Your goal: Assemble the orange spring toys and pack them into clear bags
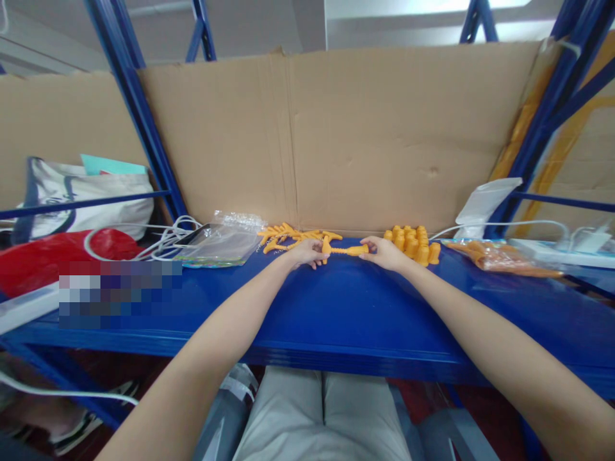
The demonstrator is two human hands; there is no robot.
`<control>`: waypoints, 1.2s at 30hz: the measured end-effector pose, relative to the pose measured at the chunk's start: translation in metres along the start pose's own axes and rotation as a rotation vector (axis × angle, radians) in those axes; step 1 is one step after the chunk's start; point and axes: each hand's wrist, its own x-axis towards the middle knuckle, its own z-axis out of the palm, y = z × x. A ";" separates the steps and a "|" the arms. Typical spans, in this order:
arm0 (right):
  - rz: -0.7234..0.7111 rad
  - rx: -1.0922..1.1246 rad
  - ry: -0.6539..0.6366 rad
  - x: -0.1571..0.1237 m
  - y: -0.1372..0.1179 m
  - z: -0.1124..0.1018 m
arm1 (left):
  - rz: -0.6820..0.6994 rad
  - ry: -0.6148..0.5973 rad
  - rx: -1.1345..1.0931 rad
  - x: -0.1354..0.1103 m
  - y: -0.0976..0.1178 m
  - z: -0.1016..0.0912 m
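Observation:
My left hand [308, 252] is closed around the crossbar end of an orange T-shaped piece with a threaded shaft [338, 251]. That shaft points right and meets an orange cup-shaped piece [356, 251], whose far end my right hand [381, 252] pinches. The two parts lie in one line, just above the blue tabletop; how far the shaft runs inside is hidden. Behind my left hand is a loose pile of similar orange T-shaped pieces [283, 234]. Several orange cup-shaped pieces [412, 244] stand in a close group beside my right hand.
Clear plastic bags [223, 240] and coiled white cables [166, 238] lie to the left, near a red bag [96, 251]. On the right are a plastic-wrapped orange packet [504, 257] and a white power strip [567, 253]. A cardboard sheet [365, 141] backs the blue table [355, 314].

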 end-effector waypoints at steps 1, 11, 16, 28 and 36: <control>0.012 0.041 -0.003 0.000 0.001 0.000 | 0.006 0.008 0.013 0.001 -0.001 -0.001; 0.217 0.384 -0.068 0.002 -0.003 -0.003 | 0.004 0.002 0.085 0.004 -0.007 -0.004; 0.250 0.415 -0.130 -0.004 -0.010 -0.010 | 0.022 -0.020 0.058 0.003 -0.007 -0.004; 0.301 0.563 -0.272 -0.009 -0.009 -0.016 | 0.053 -0.036 -0.014 0.004 -0.009 -0.004; 0.395 0.574 -0.267 -0.003 -0.011 -0.011 | 0.062 -0.047 -0.037 0.008 -0.013 -0.005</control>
